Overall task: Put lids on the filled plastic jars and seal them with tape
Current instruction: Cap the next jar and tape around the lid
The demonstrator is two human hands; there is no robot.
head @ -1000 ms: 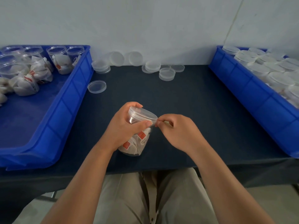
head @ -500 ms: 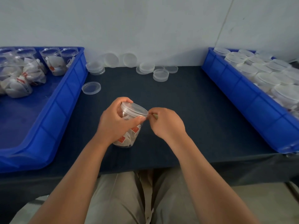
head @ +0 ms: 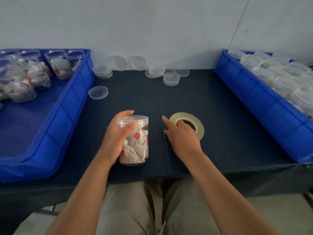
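Nearby, flat tape ring flanks clear cylindrical jar.

Clear glossy plastic jar; matt dark tablecloth; blue plastic bins.

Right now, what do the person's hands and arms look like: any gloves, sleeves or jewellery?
Both are bare. The left hand and right hand wear no gloves, and no ring shows on the fingers in view. The left forearm and right forearm show no sleeve, watch or wristband as far up as the picture reaches. The only clothing in view is light beige trousers.
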